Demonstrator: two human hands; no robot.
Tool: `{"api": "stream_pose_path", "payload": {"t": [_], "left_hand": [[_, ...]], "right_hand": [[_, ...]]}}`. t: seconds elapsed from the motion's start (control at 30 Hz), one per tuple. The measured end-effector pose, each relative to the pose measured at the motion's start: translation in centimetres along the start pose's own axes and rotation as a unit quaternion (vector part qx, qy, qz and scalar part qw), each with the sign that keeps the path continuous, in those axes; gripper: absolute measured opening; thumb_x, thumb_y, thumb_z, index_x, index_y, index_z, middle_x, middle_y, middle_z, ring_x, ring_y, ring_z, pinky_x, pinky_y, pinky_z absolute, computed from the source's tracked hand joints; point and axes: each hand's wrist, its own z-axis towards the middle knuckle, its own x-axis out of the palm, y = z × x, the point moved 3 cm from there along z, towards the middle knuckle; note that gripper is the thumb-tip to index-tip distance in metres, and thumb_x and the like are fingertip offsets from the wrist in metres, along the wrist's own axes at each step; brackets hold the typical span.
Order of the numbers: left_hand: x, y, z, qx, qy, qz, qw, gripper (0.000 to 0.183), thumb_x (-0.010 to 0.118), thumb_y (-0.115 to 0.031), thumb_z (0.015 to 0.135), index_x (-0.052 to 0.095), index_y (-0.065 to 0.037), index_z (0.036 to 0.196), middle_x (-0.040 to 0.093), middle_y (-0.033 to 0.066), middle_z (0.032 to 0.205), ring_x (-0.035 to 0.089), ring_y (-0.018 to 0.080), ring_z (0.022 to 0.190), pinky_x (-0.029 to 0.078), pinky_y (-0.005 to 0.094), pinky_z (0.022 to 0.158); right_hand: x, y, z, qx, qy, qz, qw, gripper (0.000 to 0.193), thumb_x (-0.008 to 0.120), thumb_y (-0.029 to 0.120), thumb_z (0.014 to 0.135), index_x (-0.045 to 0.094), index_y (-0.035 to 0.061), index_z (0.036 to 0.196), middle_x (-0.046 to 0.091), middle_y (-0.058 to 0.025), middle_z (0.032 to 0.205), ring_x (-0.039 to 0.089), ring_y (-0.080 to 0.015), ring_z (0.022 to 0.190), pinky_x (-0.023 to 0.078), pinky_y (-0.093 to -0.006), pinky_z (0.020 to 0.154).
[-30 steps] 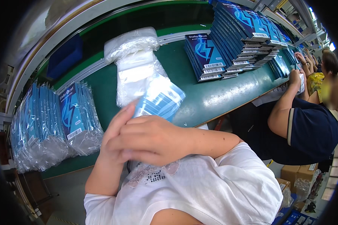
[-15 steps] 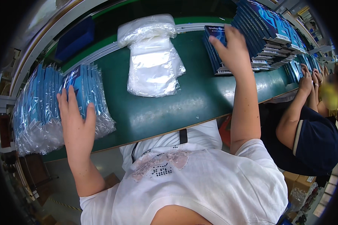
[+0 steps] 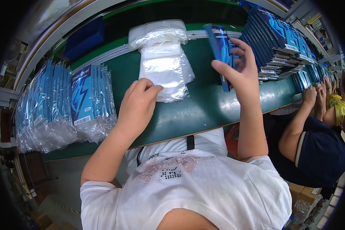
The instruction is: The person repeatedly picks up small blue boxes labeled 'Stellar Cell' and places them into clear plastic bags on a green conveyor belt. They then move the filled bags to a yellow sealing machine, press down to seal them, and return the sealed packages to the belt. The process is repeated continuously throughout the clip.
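My right hand (image 3: 239,71) holds a flat blue box (image 3: 221,51), upright and blurred by motion, with the thumb at its near side and the fingers behind. My left hand (image 3: 138,103) is closed, thumb and forefinger pinched at the lower left edge of the top bag in a stack of clear plastic bags (image 3: 166,73). Those bags lie flat on the green table, their far end under a bulky roll of clear plastic (image 3: 159,32).
Bagged blue boxes (image 3: 82,94) stand in rows at the left. Tall stacks of unbagged blue boxes (image 3: 274,34) rise at the right. Beyond the green table (image 3: 195,115) sits a dark blue bin (image 3: 84,38). A co-worker's hands (image 3: 312,94) are busy farther right.
My left hand has left the bagged boxes and moved right to the plastic bags. My right hand has drawn the blue box away from the stacks, toward me.
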Motion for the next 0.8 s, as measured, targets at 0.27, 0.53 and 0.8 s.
{"api": "stream_pose_path", "payload": {"t": [0.27, 0.53, 0.8], "left_hand": [[0.0, 0.3, -0.7, -0.011, -0.076, -0.063, 0.995, 0.015, 0.057, 0.001, 0.083, 0.061, 0.002, 0.097, 0.06, 0.0166, 0.091, 0.059, 0.0328, 0.087, 0.047, 0.0363, 0.077], [-0.8, 0.3, -0.6, 0.04, -0.11, -0.085, 0.989, 0.019, 0.066, -0.002, 0.072, 0.065, -0.004, 0.091, 0.057, 0.0086, 0.088, 0.057, 0.0264, 0.081, 0.046, 0.0316, 0.072], [1.2, 2.3, -0.4, -0.204, -0.07, -0.402, 0.89, 0.012, 0.063, -0.008, 0.085, 0.062, 0.003, 0.088, 0.061, 0.0052, 0.074, 0.06, 0.0105, 0.068, 0.048, 0.0237, 0.059]], "right_hand": [[3.9, -0.4, -7.0, 0.326, 0.28, 0.613, 0.663, 0.046, 0.059, 0.025, 0.089, 0.043, -0.0027, 0.122, 0.059, -0.0102, 0.097, 0.06, -0.0137, 0.076, 0.051, -0.0262, 0.056], [7.6, 1.3, -7.6, 0.377, 0.323, 0.601, 0.626, 0.069, 0.062, 0.001, 0.08, 0.027, -0.0079, 0.138, 0.056, -0.0218, 0.119, 0.062, -0.0232, 0.1, 0.052, -0.0294, 0.083], [6.3, -0.3, -7.3, 0.339, 0.277, 0.495, 0.751, 0.066, 0.067, 0.004, 0.074, 0.036, -0.0134, 0.13, 0.057, -0.0207, 0.118, 0.062, -0.0229, 0.102, 0.049, -0.0318, 0.089]]}}
